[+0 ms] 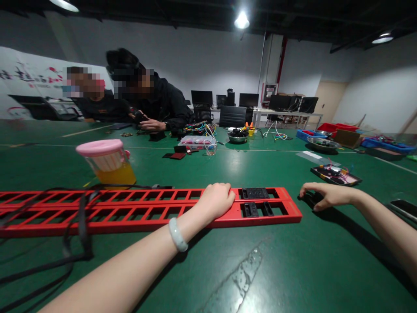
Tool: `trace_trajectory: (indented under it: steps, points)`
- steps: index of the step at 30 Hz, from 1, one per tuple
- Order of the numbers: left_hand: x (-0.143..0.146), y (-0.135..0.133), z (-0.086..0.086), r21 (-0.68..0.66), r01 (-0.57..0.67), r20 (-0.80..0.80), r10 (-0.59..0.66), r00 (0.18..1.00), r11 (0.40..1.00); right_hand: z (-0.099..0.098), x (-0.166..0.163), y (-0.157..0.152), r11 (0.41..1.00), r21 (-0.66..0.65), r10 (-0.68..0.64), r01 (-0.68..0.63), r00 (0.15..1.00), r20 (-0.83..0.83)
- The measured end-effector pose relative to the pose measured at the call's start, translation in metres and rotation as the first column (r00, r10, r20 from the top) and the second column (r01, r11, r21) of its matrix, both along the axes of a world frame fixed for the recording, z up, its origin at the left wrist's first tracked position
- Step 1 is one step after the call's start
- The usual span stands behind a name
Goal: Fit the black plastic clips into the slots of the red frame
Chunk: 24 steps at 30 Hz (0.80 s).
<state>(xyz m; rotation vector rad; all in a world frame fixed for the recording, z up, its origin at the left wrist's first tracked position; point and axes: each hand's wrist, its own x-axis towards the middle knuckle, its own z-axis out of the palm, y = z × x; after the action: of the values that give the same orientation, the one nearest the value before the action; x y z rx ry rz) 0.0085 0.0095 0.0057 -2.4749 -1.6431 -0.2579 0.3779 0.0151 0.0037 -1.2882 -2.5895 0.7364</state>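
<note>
1. The left hand (217,201) lies across the red frame (176,201), back of the hand upward; its fingers are close together and bent over the far row. How firmly they grip is hidden.
2. The right hand (322,194) is low over the table, just beyond the frame's right end. Its thumb and fingers are bent and stand apart, with a small black piece (312,199) between them; whether they clamp it or only touch it, I cannot tell.
3. The frame is long, straight and smooth, lying flat in front of the person, with two parallel rows of slots divided by thin, partly slanting bars.
4. Near its right end sit dark, blocky inserts: a wide, textured one (256,193) in the far row, a hollow one (250,210) and a narrow one (267,208) in the near row.
5. A pale, glossy bangle (178,234) rings the left wrist.
6. Flat black straps (85,221) loop over the frame's left part.
7. Behind stands a clear, rounded jar (107,163) with a pink lid and yellow-orange contents.
8. The green tabletop (163,278) is shiny, with a ragged worn patch (246,278) in front.
</note>
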Motion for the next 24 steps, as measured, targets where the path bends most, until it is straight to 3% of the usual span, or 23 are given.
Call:
trace_trajectory:
  steps: [3,7,10,13,17,21,24]
  points:
    - [0.0,0.0,0.0,-0.007,-0.007,-0.001,0.007,1.0,1.0,-0.001,-0.002,0.002,0.997,0.052,-0.045,0.049,0.995,-0.086]
    - [0.0,0.0,0.0,-0.005,-0.009,-0.006,0.009,1.0,1.0,-0.005,-0.013,0.007,0.971,0.09,-0.185,0.22,0.938,-0.295]
    - [0.0,0.001,-0.001,-0.001,-0.002,-0.009,0.002,1.0,1.0,-0.011,-0.03,0.007,0.943,0.064,-0.253,0.328,0.825,-0.506]
    - [0.001,0.002,-0.002,0.003,0.006,-0.01,-0.006,1.0,1.0,-0.017,-0.051,0.004,0.926,0.076,-0.22,0.371,0.69,-0.689]
    - [0.001,0.002,-0.002,-0.001,0.001,-0.008,-0.001,1.0,1.0,-0.02,-0.081,-0.008,0.921,0.014,-0.231,0.389,0.574,-0.785]
    - [0.001,0.001,-0.001,-0.011,-0.016,-0.003,0.016,1.0,1.0,-0.022,-0.103,-0.02,0.94,-0.016,-0.224,0.341,0.58,-0.784]
    - [0.001,0.0,-0.001,-0.015,-0.017,0.002,0.017,1.0,1.0,-0.021,-0.111,-0.027,0.907,0.201,-0.111,0.37,0.671,-0.733]
